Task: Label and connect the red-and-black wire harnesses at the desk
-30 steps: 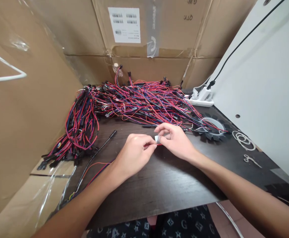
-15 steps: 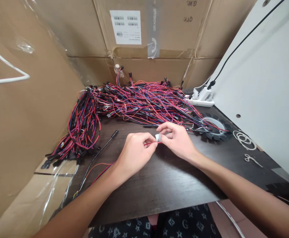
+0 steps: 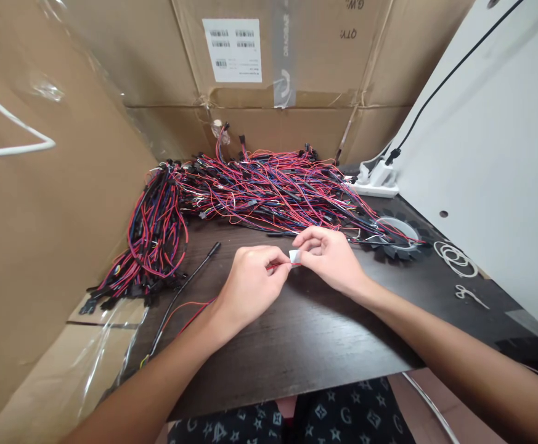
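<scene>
The left hand [image 3: 254,280] is pinching a red wire [image 3: 274,266] while the right hand [image 3: 331,259] is seemingly gripping a white tag [image 3: 294,254].

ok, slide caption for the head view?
Left hand pinching red wire, right hand at a small white tag, wire heap behind.

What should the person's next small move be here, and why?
Probably fold the white tag down over the red wire with the right hand: the left hand pinches the wire, and the tag sticks up above it, between the two hands and close to the right.
</scene>
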The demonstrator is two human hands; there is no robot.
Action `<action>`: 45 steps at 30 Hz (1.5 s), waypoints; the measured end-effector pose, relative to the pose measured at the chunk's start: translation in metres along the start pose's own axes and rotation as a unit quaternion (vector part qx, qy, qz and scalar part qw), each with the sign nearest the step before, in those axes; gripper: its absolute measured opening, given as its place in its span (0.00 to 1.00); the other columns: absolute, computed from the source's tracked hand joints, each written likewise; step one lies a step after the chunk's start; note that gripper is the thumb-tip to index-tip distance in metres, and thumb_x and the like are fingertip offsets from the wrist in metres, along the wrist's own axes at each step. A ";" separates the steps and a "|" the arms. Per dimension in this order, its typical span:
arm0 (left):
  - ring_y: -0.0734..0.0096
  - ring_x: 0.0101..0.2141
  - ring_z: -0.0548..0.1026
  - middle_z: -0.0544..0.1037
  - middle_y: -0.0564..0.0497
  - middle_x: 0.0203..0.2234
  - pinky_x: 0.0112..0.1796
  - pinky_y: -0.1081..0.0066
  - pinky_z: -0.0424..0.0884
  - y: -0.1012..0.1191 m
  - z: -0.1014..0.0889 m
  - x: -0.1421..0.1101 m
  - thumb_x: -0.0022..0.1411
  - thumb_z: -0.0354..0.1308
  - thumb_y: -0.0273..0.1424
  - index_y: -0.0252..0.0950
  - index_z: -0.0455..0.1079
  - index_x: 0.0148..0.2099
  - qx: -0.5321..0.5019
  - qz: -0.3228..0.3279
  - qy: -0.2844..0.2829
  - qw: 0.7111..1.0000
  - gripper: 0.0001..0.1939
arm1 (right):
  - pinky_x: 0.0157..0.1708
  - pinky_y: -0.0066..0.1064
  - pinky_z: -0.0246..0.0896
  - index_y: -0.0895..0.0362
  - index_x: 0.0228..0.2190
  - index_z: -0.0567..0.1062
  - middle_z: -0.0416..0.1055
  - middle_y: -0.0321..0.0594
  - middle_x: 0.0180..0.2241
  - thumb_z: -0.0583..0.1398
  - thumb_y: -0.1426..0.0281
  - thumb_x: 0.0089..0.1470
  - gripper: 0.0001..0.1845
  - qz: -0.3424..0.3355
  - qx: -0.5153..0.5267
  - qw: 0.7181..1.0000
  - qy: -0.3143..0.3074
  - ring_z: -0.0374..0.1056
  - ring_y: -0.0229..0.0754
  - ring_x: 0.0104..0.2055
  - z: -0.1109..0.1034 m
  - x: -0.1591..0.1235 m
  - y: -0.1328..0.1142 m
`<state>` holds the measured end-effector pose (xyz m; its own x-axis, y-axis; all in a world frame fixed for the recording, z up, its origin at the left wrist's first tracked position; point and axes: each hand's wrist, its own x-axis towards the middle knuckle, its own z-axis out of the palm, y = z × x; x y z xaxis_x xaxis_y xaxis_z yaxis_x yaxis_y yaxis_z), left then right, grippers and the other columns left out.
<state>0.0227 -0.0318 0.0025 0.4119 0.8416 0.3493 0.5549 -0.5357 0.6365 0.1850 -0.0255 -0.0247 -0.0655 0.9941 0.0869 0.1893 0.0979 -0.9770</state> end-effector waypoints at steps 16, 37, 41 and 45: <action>0.80 0.18 0.67 0.77 0.55 0.18 0.23 0.77 0.59 -0.002 -0.002 0.000 0.50 0.60 0.17 0.32 0.75 0.25 0.026 0.013 -0.007 1.000 0.07 | 0.21 0.22 0.52 0.61 0.30 0.71 0.66 0.30 0.19 0.56 0.76 0.38 0.12 0.015 0.031 0.999 -0.011 0.59 0.29 0.19 -0.001 -0.001 -0.001; 0.77 0.20 0.70 0.77 0.53 0.19 0.25 0.76 0.61 -0.003 -0.002 0.001 0.52 0.58 0.18 0.32 0.74 0.25 0.029 0.013 -0.043 0.999 0.08 | 0.20 0.21 0.51 0.60 0.31 0.71 0.67 0.30 0.19 0.55 0.78 0.38 0.12 0.022 -0.008 0.999 -0.026 0.61 0.29 0.18 -0.001 -0.002 -0.004; 0.77 0.20 0.70 0.77 0.53 0.19 0.25 0.76 0.61 -0.002 -0.002 0.002 0.52 0.58 0.18 0.33 0.74 0.24 0.035 0.006 -0.049 0.998 0.08 | 0.20 0.22 0.52 0.60 0.31 0.70 0.67 0.30 0.19 0.56 0.78 0.39 0.12 0.027 0.000 0.999 -0.027 0.60 0.30 0.18 -0.001 -0.002 -0.002; 0.77 0.20 0.70 0.77 0.53 0.19 0.25 0.76 0.61 -0.002 -0.002 0.001 0.52 0.58 0.19 0.32 0.75 0.25 0.034 -0.001 -0.055 0.998 0.08 | 0.21 0.23 0.53 0.59 0.31 0.71 0.67 0.31 0.20 0.56 0.77 0.39 0.12 0.021 0.003 0.999 -0.031 0.60 0.30 0.19 0.000 -0.002 0.001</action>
<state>0.0210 -0.0293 0.0027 0.4855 0.8318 0.2692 0.6019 -0.5413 0.5871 0.1857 -0.0278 -0.0253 -0.1176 0.9925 0.0336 0.1879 0.0555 -0.9806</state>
